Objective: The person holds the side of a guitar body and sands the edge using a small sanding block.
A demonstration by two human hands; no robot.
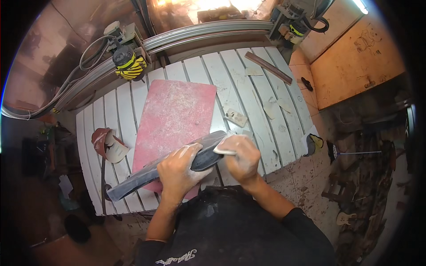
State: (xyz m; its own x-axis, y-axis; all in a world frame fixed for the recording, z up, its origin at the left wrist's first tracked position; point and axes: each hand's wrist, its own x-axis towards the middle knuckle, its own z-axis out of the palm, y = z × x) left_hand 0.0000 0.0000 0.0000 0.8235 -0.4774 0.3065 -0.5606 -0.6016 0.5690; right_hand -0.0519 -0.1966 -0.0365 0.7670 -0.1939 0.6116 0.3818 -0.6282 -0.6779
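Note:
My left hand (176, 168) is closed around a long dark grey tapered piece (135, 181), held at a slant over a dusty pink board (173, 104) on the white slatted table (284, 137). My right hand (242, 162) pinches a pale folded pad (224, 150) against the wider right end of the dark piece. Both hands are coated in white dust. Just above my right hand lies a small pale block (235, 116). A curled red-and-cream sheet (104, 139) rests at the table's left, by a thin dark strip.
A metal rail (208, 29) spans behind the table, carrying two machine units (124, 60) (290, 29). A brown strip (268, 68) and paper scraps (273, 108) lie toward the right. An orange panel (350, 66) stands at right; wooden pieces (346, 217) crowd the floor beside the table.

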